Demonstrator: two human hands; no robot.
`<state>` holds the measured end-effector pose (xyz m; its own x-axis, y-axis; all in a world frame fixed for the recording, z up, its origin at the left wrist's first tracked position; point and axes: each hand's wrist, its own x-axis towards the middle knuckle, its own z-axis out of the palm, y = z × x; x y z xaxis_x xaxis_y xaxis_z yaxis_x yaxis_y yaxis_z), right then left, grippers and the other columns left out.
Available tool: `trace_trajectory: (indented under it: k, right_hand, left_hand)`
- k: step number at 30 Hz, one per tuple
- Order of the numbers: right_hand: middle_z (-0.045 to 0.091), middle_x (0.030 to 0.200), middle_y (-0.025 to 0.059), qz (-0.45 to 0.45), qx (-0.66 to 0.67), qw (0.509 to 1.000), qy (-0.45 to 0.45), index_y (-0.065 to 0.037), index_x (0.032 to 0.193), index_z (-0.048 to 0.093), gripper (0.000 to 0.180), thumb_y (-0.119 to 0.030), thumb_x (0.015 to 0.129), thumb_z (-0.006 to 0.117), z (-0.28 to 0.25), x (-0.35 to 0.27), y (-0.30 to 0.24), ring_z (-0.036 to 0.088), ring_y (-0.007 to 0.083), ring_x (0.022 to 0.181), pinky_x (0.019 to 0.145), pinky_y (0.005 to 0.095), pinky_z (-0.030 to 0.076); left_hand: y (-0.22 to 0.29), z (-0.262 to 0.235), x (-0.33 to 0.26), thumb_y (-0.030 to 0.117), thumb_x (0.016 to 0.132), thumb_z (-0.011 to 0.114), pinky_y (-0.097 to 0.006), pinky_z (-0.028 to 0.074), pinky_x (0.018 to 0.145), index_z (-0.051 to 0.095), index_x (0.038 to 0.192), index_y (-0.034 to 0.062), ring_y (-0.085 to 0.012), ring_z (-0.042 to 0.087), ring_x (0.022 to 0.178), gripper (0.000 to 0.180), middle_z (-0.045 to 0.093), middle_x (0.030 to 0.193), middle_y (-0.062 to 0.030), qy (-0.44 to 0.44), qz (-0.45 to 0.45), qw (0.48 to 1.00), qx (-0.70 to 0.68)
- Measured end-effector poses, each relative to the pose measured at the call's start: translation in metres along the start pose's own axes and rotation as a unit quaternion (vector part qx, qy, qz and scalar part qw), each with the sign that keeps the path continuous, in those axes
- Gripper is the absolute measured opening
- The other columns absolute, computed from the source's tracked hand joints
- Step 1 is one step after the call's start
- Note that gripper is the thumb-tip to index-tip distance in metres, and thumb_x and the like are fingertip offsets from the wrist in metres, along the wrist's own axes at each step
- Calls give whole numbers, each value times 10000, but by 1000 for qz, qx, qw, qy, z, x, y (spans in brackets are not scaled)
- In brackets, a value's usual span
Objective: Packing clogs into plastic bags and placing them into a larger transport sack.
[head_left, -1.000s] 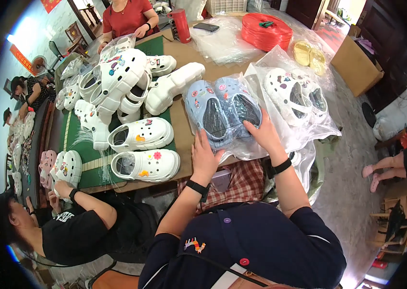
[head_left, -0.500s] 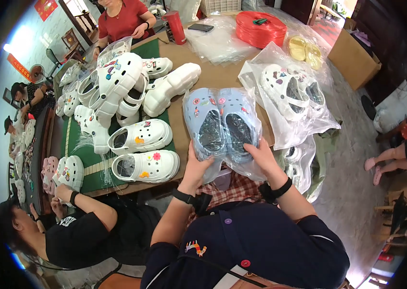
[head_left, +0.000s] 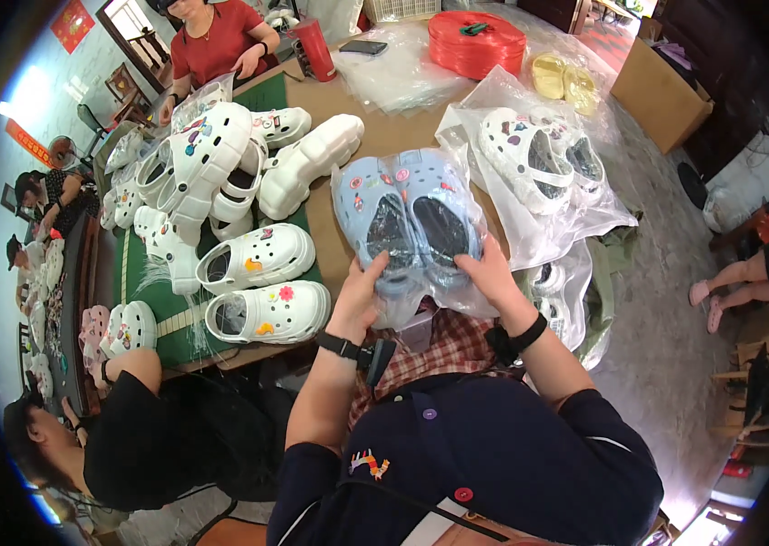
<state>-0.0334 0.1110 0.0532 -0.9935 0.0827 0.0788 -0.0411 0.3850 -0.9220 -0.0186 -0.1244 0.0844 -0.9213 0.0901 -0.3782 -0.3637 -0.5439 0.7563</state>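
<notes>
A pair of light blue clogs (head_left: pixel 361 188) with small charms lies side by side inside a transparent plastic bag (head_left: pixel 402 314), toes pointing away from me. My left hand (head_left: pixel 360 293) grips the near left side, its thumb over the heel end. On the near right side, my right hand (head_left: pixel 486 275) holds the same bag with its thumb on top; the fingers of both hands are partly hidden underneath. Left of the bag stand two white clogs (head_left: pixel 268 309) with charms. To its right rests a bagged pair of white clogs (head_left: pixel 543 164).
White clogs are heaped on a green mat (head_left: pixel 170 318) at the left. Farther back are a red twine roll (head_left: pixel 477 44), flat plastic bags (head_left: pixel 393 82), a phone (head_left: pixel 363 47) and yellow slippers (head_left: pixel 564 80). Co-workers sit at the left and stand across the table.
My left thumb has moved farther up over the bagged clogs. The whole view has shifted slightly. At the left, the nearby co-worker's arm has drawn in toward the white clogs.
</notes>
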Motion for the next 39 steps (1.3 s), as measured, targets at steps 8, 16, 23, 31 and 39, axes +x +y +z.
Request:
trace_trajectory:
  k: [8, 16, 23, 31, 39]
  right_hand:
    - [557, 1267, 159, 60, 199, 977, -47, 60, 1329, 439, 730, -375, 816, 723, -3, 19, -12, 552, 232, 1132, 970, 351, 440]
    - [487, 1335, 109, -17, 404, 903, -147, 22, 1423, 312, 811, -126, 749, 737, -45, -22, -52, 458, 186, 1216, 1053, 334, 366]
    - [303, 1507, 144, -22, 472, 874, -116, 42, 1488, 147, 1100, -505, 756, 760, -134, -103, -18, 308, 263, 1378, 1132, 388, 248]
    - [360, 1473, 214, 63, 464, 865, -181, 97, 1422, 316, 1084, -575, 693, 752, -228, -195, 110, 361, 325, 1360, 1136, 448, 240]
    - [655, 1039, 141, 383, 164, 892, 176, 30, 1120, 578, 416, -268, 849, 686, -240, -182, 263, 650, 256, 986, 829, 334, 540]
  left_hand:
    - [19, 3, 15, 87, 892, 543, -464, 526, 901, 485, 1279, 14, -303, 611, 1043, 398, 599, 1167, -149, -36, -16, 998, -47]
    - [32, 25, -30, 65, 769, 640, -387, 417, 1020, 332, 1380, -7, -242, 515, 1191, 689, 500, 1304, -138, -150, 159, 965, 142]
    - [22, 94, -51, 218, 677, 797, -395, 381, 1037, 166, 1475, 14, -249, 438, 1256, 1037, 387, 1385, -156, -295, 166, 889, 307]
    - [-70, 161, -24, -18, 762, 589, -369, 395, 1035, 223, 1475, -11, -229, 468, 1240, 802, 466, 1334, -163, -356, -135, 908, 175]
    - [-96, 139, -19, 8, 718, 502, -379, 420, 1032, 333, 1423, -17, -249, 500, 1231, 726, 488, 1352, -136, -304, -221, 915, 145]
